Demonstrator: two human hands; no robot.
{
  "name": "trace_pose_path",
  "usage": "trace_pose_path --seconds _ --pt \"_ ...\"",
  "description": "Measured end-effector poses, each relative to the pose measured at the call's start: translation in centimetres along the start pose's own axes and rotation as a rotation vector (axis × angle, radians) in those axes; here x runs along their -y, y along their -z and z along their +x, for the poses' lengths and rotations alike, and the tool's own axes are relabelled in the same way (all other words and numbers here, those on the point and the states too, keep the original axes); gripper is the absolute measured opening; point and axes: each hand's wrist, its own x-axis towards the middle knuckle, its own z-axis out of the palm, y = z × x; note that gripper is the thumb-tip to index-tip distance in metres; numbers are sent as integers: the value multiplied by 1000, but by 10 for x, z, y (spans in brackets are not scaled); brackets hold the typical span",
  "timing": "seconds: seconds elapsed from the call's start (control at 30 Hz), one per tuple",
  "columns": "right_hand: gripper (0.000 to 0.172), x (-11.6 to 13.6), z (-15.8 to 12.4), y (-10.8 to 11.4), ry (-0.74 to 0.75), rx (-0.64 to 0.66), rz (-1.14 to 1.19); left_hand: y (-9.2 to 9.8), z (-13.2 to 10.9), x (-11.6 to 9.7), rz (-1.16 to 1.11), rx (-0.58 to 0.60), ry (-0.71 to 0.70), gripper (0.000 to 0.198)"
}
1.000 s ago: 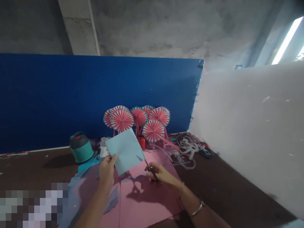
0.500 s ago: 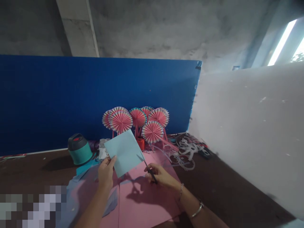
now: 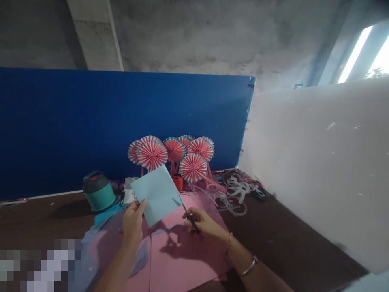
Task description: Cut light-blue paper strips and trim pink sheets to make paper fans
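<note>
Left grip: the left grip (image 3: pixel 133 226) is closed, thumb and fingers pinching the lower corner of a folded pale blue paper sheet (image 3: pixel 156 195), which it holds up in the air and tilted.

Right grip: the right grip (image 3: pixel 204 224) is closed around the handles of a pair of dark scissors (image 3: pixel 189 217). The blades stand slightly parted and appear to straddle the sheet's lower right edge, though the exact contact is too small to be sure of.

Paper: the sheet is above a large pink card sheet (image 3: pixel 182 255) and touches only the left grip and perhaps the blades.

Under the hands: the pink card sheet lies flat on a dark brown counter (image 3: pixel 273 239), with blue paper offcuts (image 3: pixel 140 257) along its left side.

Beyond: pink paper rosettes on sticks (image 3: pixel 152 155) stand clustered in a red holder (image 3: pixel 178 183) against a blue board (image 3: pixel 121 121). A teal flask with a dark lid (image 3: pixel 97 191) stands to their left, and a tangle of paper strips (image 3: pixel 234 198) lies to their right.

Edges: a white partition (image 3: pixel 316 170) closes off the right side. A pixelated patch (image 3: pixel 39 267) hides the lower left corner.
</note>
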Motion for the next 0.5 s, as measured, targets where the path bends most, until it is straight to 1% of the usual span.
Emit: trace_pose_path --seconds 0.03,0.13,0.4,0.47,0.5 --pt "51 0 0 0 2 3 2 0 0 -1 -65 28 40 12" --pt "50 1 -1 0 2 5 -4 0 -1 -2 -143 30 84 10" --pt "46 -4 1 1 2 -10 -25 1 1 4 -189 57 64 17" --pt "45 -6 2 2 6 -5 -35 1 2 7 -132 58 25 18" --pt "45 -6 2 2 12 -5 -33 1 3 8 -75 30 -8 19"
